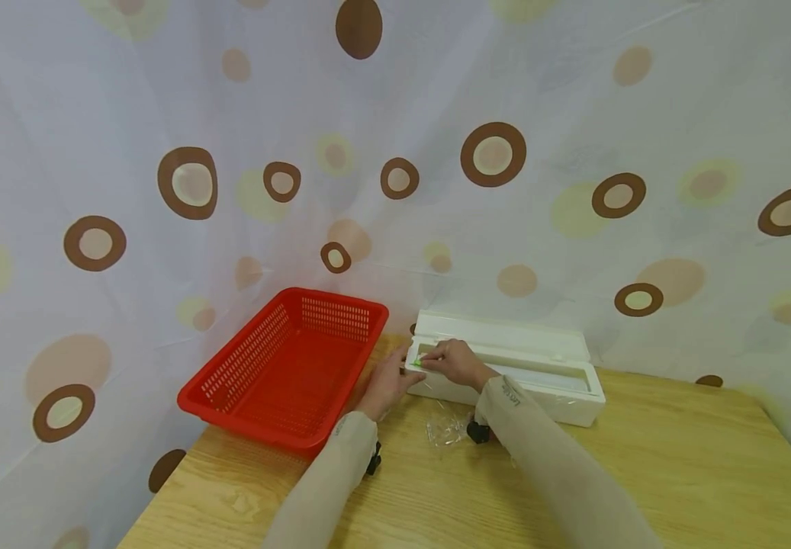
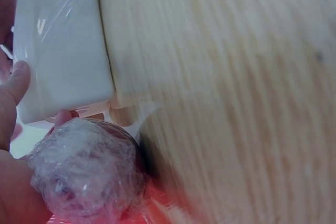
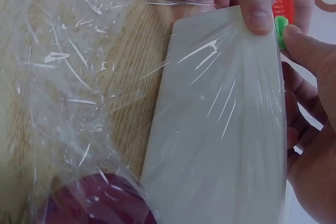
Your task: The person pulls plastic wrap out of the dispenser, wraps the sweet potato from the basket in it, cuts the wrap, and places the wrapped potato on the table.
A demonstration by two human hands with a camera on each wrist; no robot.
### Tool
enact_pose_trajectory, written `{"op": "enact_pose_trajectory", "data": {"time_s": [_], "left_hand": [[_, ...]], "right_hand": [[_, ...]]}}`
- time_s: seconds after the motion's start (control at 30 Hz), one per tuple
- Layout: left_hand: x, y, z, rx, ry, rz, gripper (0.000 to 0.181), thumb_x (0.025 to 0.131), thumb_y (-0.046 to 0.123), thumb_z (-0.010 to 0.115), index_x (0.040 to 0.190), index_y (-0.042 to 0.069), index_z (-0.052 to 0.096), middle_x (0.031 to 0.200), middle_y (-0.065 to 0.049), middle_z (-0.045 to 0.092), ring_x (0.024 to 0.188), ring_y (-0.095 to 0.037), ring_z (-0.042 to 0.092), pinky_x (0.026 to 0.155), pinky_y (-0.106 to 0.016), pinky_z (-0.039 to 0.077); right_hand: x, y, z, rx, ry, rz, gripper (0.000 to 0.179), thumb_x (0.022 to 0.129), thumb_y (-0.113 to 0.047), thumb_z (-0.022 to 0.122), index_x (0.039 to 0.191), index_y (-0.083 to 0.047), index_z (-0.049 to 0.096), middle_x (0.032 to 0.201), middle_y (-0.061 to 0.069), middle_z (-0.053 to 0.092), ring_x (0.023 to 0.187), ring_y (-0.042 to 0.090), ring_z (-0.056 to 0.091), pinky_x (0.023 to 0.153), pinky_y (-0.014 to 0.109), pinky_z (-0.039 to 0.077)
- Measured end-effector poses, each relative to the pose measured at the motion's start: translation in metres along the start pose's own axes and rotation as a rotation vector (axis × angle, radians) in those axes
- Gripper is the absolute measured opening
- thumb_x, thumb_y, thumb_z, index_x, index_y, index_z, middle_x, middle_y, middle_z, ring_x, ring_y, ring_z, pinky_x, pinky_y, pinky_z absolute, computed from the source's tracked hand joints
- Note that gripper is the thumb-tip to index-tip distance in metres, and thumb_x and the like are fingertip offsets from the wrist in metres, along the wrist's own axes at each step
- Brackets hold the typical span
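Observation:
A long white cling film box (image 1: 569, 409) stands on the table with its lid (image 1: 498, 332) raised at the back. My left hand (image 1: 387, 383) grips the box's left end, thumb on the front face and fingers round the corner. At that same end my right hand (image 1: 460, 362) pinches a small green slider (image 3: 281, 32) on the top edge. Clear cling film (image 3: 79, 61) hangs down the front and lies crumpled on the wood. Below the left fingers, in the left wrist view, sits a round bundle (image 2: 89, 169) wrapped in film, its contents blurred.
A red plastic basket (image 1: 292, 358) with slotted sides stands left of the box. In the right wrist view a dark red rounded thing (image 3: 100, 203) lies under film near my right wrist. A wooden table (image 1: 676, 457) carries everything; a patterned curtain (image 1: 560, 99) hangs behind.

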State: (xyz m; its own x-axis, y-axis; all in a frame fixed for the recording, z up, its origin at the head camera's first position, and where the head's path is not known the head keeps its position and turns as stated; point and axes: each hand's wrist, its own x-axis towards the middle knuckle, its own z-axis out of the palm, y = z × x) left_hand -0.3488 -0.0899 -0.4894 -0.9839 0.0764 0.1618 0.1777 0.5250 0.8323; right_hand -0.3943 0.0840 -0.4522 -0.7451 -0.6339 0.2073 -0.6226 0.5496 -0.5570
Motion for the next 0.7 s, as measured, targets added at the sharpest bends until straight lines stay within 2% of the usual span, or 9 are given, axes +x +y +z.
{"op": "enact_pose_trajectory", "data": {"time_s": [0.17,0.43,0.7], "left_hand": [[-0.002,0.003,0.001,0.108,0.009,0.025,0.053,0.087,0.026,0.069,0.136,0.013,0.053,0.111,-0.009,0.055,0.085,-0.017,0.052,0.073,-0.030,0.047],[-0.003,0.005,0.003,0.105,0.018,-0.003,0.052,0.084,0.030,0.070,0.133,0.017,0.056,0.111,-0.009,0.056,0.086,-0.016,0.051,0.071,-0.028,0.046],[-0.004,0.005,0.001,0.138,0.018,0.014,0.051,0.085,0.032,0.069,0.132,0.017,0.056,0.109,-0.009,0.057,0.086,-0.016,0.050,0.073,-0.029,0.046]], "right_hand": [[-0.002,-0.001,0.000,-0.040,0.016,-0.029,0.019,0.091,-0.019,0.064,0.098,-0.005,0.075,0.080,0.000,0.065,0.064,0.010,0.052,0.059,0.027,0.044],[-0.009,0.001,0.000,-0.100,0.039,-0.052,0.020,0.091,-0.018,0.063,0.098,-0.004,0.075,0.085,0.002,0.066,0.073,0.014,0.058,0.064,0.028,0.048],[-0.013,0.002,-0.006,-0.178,0.043,-0.141,0.019,0.091,-0.015,0.063,0.096,-0.001,0.074,0.084,0.005,0.065,0.072,0.015,0.059,0.064,0.029,0.048]]}}
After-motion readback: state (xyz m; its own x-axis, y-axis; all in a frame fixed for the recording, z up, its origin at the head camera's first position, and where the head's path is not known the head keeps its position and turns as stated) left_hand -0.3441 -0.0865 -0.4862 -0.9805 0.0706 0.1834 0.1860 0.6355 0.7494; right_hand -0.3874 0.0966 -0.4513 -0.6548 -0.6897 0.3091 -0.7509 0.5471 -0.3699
